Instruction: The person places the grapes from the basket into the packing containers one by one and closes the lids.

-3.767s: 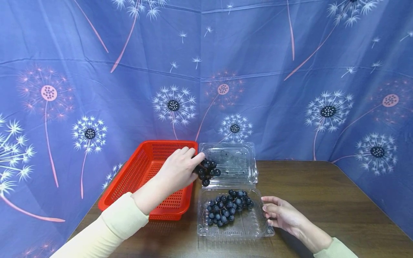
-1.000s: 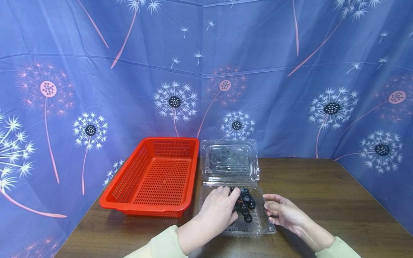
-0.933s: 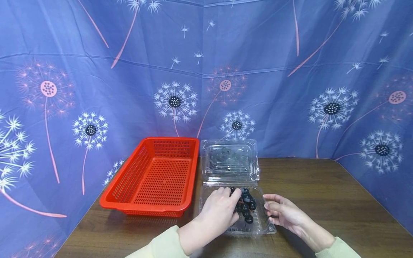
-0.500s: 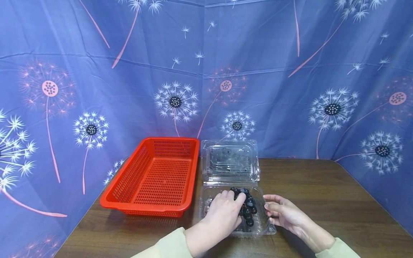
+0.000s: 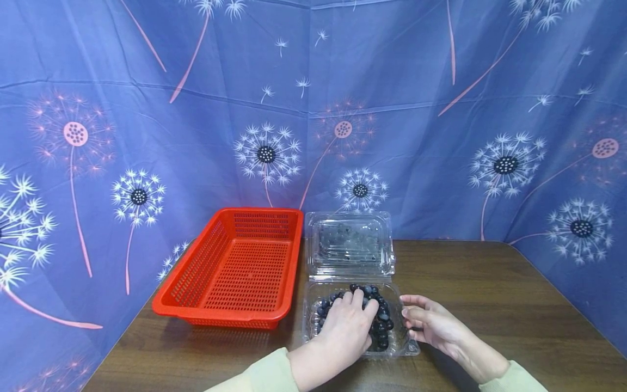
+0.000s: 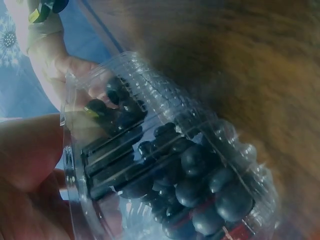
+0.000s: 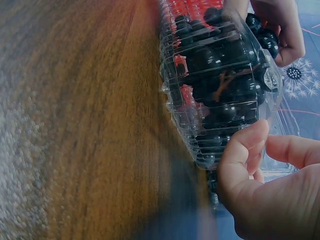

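Note:
A clear plastic clamshell box (image 5: 309,340) stands on the table with its lid (image 5: 349,245) folded back. Dark grapes (image 5: 384,321) lie in it, partly covered by my left hand (image 5: 345,326). That hand is down inside the box, fingers bent around a bunch of grapes; its fingertips are hidden in the head view. In the right wrist view, some of these grapes (image 7: 265,40) show beside the left thumb. My right hand (image 5: 433,324) pinches the box's right rim between thumb and fingers, as the right wrist view also shows. Through the box wall, the left wrist view shows more grapes (image 6: 232,200).
Left of the box stands a red perforated plastic basket (image 5: 210,314) with nothing in it. Both rest on a brown wooden table (image 5: 470,283). A blue dandelion-print cloth (image 5: 421,163) hangs behind and at the sides.
The left hand has lowered a bunch of grapes from above into the box, then shifted slightly right and nearer, uncovering grapes at its left. The right hand has stayed at the rim.

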